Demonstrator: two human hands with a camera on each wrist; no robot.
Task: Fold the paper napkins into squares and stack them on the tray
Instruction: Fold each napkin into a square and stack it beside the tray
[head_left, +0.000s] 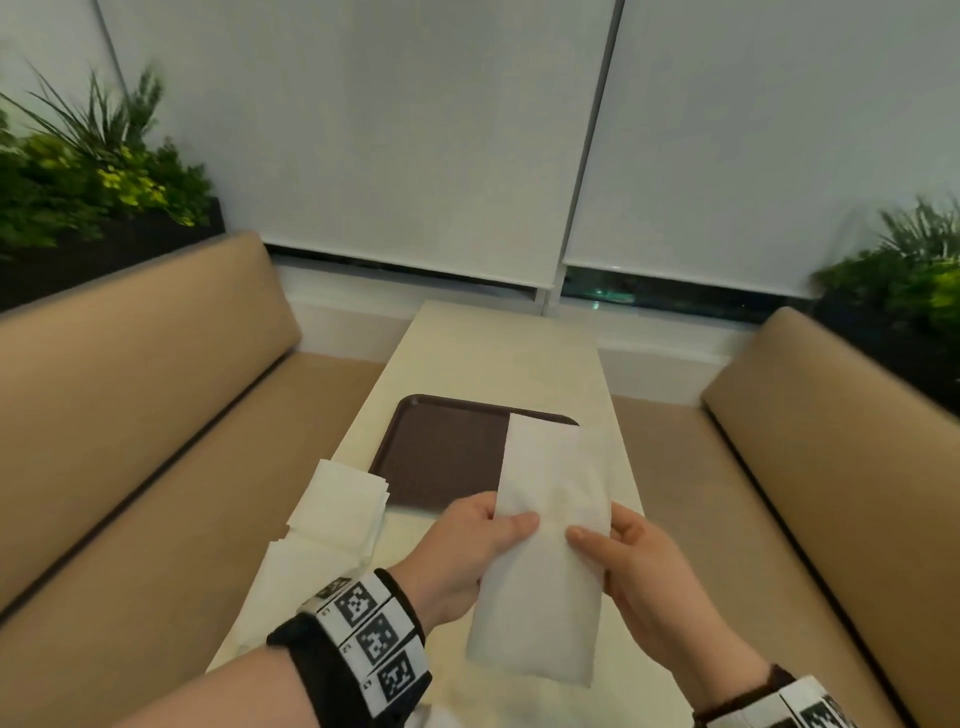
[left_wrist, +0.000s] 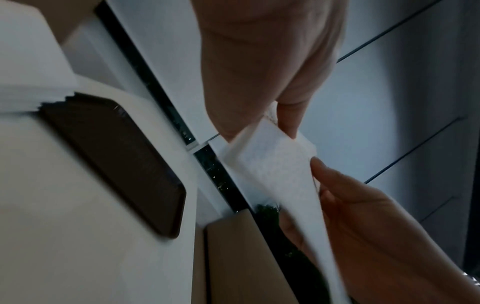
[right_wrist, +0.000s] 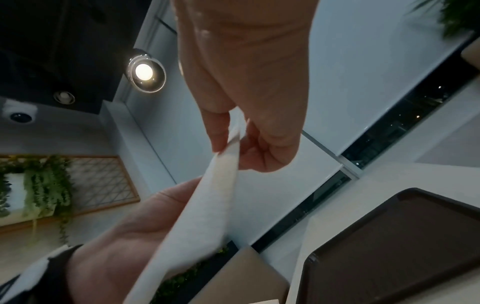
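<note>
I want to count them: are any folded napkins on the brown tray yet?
No, the brown tray is bare; the held napkin hangs above it.

Narrow cream table (head_left: 498, 353) runs away from viewer, w/ tan bench seats either side. Dark brown tray (head_left: 441, 457) lies flat near table's centre. Loose pile of white paper napkins (head_left: 332, 525) lies at the near-left part, just beside tray's near-left corner, some overhanging table's left edge.
</note>
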